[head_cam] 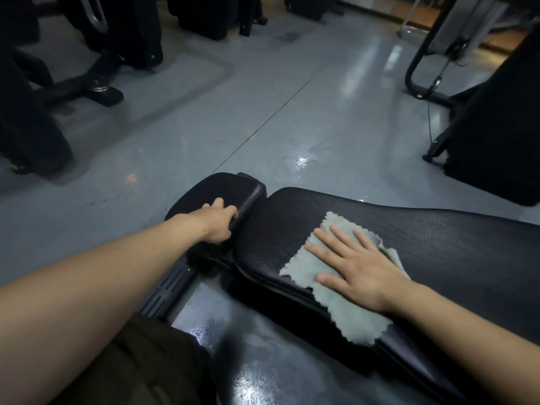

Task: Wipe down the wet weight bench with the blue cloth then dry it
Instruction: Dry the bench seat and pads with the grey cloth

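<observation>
The one cloth, pale grey-blue with pinked zigzag edges, is lying spread on the long back pad of the black weight bench, directly under the right hand, with its near corner hanging over the pad's near edge below the wrist. The right hand is lying flat and fully open, palm down, its fingers spread apart and pressing the cloth against the textured vinyl; nothing is being pinched or lifted. Off to that hand's left, across the gap between the two pads, the left hand is curling closed around the near edge of the smaller seat pad, thumb on top and fingers wrapped under the rim. There are two pads, one cloth and two bare forearms reaching in. Beneath the left forearm, the bench's slotted frame rail is running down toward the grey floor, which is shining with wet patches beside the bench. Dark gym machines are standing well beyond both hands.
</observation>
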### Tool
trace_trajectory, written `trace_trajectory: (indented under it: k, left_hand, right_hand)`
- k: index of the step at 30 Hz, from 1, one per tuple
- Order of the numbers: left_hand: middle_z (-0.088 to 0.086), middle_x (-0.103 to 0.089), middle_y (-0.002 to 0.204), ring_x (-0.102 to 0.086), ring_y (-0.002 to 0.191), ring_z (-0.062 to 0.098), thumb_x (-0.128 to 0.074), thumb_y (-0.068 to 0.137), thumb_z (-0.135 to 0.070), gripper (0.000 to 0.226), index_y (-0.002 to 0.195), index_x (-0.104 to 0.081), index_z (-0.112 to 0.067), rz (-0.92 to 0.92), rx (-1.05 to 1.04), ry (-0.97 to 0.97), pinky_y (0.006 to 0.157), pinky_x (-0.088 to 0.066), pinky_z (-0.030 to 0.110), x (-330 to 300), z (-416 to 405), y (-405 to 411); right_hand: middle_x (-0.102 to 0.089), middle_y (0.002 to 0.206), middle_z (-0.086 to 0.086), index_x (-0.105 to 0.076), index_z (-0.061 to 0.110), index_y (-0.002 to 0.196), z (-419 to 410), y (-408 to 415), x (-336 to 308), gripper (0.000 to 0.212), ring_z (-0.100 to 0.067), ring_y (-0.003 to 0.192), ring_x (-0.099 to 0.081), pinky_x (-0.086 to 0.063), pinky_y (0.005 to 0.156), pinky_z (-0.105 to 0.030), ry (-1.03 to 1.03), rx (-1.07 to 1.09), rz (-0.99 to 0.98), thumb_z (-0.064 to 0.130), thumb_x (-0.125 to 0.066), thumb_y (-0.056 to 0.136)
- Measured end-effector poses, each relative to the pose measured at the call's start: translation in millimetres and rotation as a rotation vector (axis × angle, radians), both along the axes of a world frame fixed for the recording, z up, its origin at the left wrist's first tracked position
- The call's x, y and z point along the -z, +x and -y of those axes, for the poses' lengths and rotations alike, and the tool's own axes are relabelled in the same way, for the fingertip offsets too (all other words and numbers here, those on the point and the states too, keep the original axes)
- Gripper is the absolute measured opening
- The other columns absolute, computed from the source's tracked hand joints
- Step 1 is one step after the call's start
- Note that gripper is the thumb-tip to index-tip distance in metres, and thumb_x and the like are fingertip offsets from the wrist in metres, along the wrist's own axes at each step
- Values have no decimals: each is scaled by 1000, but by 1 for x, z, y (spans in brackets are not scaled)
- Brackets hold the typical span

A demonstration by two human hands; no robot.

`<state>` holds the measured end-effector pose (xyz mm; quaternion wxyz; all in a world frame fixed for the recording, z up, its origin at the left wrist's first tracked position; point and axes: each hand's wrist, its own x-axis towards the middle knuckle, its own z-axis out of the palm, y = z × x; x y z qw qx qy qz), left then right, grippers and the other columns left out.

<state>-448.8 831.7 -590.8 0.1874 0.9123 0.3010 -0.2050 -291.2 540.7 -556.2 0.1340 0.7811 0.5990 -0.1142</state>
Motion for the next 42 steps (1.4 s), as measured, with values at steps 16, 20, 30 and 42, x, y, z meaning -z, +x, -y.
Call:
trace_trajectory:
  k: [16,20,30,42]
  left_hand:
    - [3,-35,135,-57,109,29,-56,94,-30,48,141,-44,-31,-40,73,3,96,-47,40,1,-15,7]
    - [2,-40,132,-57,113,29,-48,95,-19,47,140,-44,-34,-23,36,-5,99,-46,42,2,-18,8]
    - [-5,-52,116,-56,103,13,-62,95,-31,39,134,-56,-35,287,113,-125,102,-45,37,-20,17,23]
    - [-13,-45,111,-48,94,7,-73,85,-45,45,127,-58,-37,407,212,-170,83,-47,30,-15,78,53]
  right_hand:
    - [8,168,-3,4,34,158,-148,47,45,83,-31,153,7,-2,119,-60,-36,200,107,78,-5,88]
    - [15,166,-4,5,35,158,-144,10,45,79,-30,152,17,7,119,-60,-50,62,37,76,-8,91]
    - [19,165,-1,8,38,157,-46,-41,28,92,-27,151,22,13,120,-53,-19,-258,-50,80,-1,76]
    - [-50,122,3,-51,27,135,19,9,-38,53,-22,117,-48,-37,94,-35,250,175,103,56,-55,90]
